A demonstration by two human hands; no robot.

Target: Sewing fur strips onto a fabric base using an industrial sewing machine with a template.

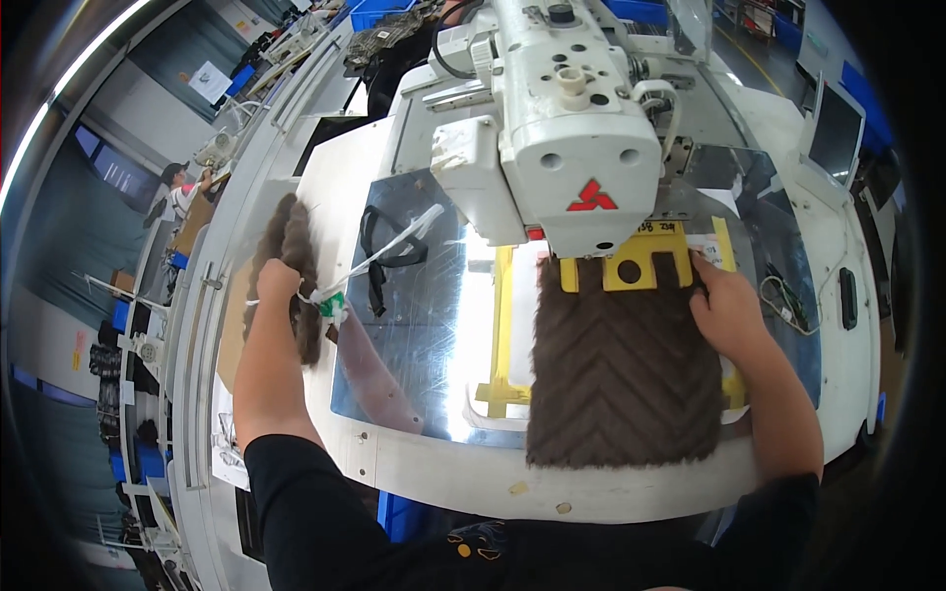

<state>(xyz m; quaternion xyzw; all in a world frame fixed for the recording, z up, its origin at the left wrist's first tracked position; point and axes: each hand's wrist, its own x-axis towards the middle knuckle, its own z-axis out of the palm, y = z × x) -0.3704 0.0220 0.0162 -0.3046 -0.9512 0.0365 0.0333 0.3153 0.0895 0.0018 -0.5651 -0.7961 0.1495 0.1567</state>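
My left hand [277, 283] is closed on a bundle of brown fur strips [308, 332] at the left of the machine table, beside a white cord, a green-and-white item [333, 313] and black straps [374, 251]. My right hand [722, 307] grips the right edge of a yellow template [631, 279] and a brown chevron-patterned fur piece [624, 384]; some fingertips are hidden. The fur piece lies on a yellow-taped white frame [503, 345] under the white sewing machine head [576, 148], hanging over the frame's lower edge.
A polished metal plate [394, 374] covers much of the white table [611, 497]. A monitor [831, 133] and loose wires [788, 305] are at the right. A co-worker [177, 192] sits far left among other benches. Blue bins [370, 12] and dark cloth stand behind the machine.
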